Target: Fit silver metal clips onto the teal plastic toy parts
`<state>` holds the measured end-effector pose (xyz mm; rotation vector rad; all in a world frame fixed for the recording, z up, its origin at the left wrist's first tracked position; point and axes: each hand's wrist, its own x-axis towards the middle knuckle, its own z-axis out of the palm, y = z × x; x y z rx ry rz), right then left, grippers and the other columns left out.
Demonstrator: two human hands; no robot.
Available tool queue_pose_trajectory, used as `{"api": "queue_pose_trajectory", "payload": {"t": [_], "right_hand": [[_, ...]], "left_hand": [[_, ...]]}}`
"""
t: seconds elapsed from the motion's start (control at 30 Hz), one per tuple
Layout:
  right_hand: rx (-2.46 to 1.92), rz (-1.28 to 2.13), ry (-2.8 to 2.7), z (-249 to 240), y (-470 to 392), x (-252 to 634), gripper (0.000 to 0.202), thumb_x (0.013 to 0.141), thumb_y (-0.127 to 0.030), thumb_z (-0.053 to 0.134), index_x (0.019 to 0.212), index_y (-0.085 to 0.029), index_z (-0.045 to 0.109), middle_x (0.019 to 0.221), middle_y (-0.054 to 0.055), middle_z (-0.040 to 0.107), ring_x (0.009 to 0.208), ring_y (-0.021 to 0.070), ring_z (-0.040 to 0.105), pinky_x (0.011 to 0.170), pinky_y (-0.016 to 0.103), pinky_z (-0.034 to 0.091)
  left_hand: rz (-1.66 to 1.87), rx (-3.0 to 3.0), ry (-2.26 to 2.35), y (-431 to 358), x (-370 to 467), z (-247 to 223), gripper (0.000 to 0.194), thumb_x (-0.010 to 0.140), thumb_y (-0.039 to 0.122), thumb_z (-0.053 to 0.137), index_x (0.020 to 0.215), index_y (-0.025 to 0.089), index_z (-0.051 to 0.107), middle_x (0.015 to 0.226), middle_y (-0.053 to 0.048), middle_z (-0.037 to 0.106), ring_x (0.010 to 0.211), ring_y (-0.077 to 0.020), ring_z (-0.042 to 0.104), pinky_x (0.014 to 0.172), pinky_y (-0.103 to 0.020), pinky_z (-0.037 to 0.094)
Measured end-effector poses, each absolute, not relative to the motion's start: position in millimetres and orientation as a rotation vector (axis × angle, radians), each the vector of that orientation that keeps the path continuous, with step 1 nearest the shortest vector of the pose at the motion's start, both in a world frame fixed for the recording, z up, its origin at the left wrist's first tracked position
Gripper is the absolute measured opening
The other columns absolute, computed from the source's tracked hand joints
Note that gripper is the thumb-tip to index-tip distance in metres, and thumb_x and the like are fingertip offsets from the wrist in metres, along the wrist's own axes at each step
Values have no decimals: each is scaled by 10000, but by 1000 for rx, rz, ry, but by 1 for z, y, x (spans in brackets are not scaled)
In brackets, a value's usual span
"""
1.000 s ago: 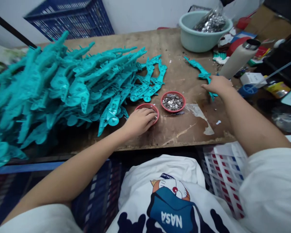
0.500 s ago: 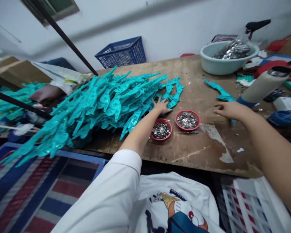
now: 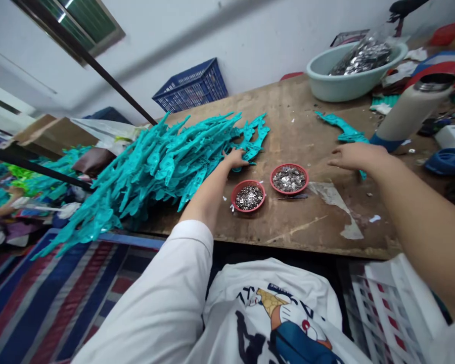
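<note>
My left hand (image 3: 235, 157) lies with fingers spread at the right end of a large heap of turquoise plastic parts (image 3: 174, 154), touching the parts there. My right hand (image 3: 354, 155) hovers at a single turquoise part (image 3: 337, 123) on the right of the table, fingers stretched to the left and partly hiding it; contact is not clear. Between the hands are two red plastic baskets of small shiny metal pieces, a nearer basket (image 3: 233, 194) and a farther basket (image 3: 307, 183). A thin dark tool (image 3: 291, 197) lies just below the farther basket.
A pale green basin (image 3: 329, 91) holding a bag of shiny pieces stands at the back right. A grey bottle (image 3: 413, 111) rises beside my right hand. Behind the table is a blue crate (image 3: 197, 86). A torn film patch (image 3: 337, 207) sticks to the wooden table (image 3: 280, 227).
My view has turned slightly left. My left hand and the heap's right end sit a little farther left of the baskets. My right hand stays by the single part.
</note>
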<state>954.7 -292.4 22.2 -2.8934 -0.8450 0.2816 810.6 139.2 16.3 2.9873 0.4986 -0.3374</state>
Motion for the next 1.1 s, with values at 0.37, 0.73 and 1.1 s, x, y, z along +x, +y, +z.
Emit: {"api": "queue_pose_trajectory", "payload": {"t": [0.37,0.73,1.1], "right_hand": [[-2180,300,-1113,93,-247,830,585,1154,-657,520,1534,-267,735,1539,117,739,1517,395,636,1283,538,531],[-2030,1296,-1427,79,-247,749,519,953,-755,763,1063,-251,824,1059,60,838,957,289,778,827,364,609],[-2820,444,-1441,31,-200,835,434,1106,-408,577,1353,-216,877,1272,174,822,1256,432,720,1047,494,555]], "left_hand": [[195,2806,428,-35,685,89,718,1189,678,597,1650,139,492,1325,-212,790,1209,-373,803,1069,-444,638],[-223,3122,-814,-77,509,103,521,1149,199,583,1641,322,702,1793,-103,552,1659,-415,540,1263,-644,568],[-787,2982,-547,-30,582,15,803,1098,78,470,1842,383,473,1935,-38,239,1700,-444,471,1127,-591,638]]}}
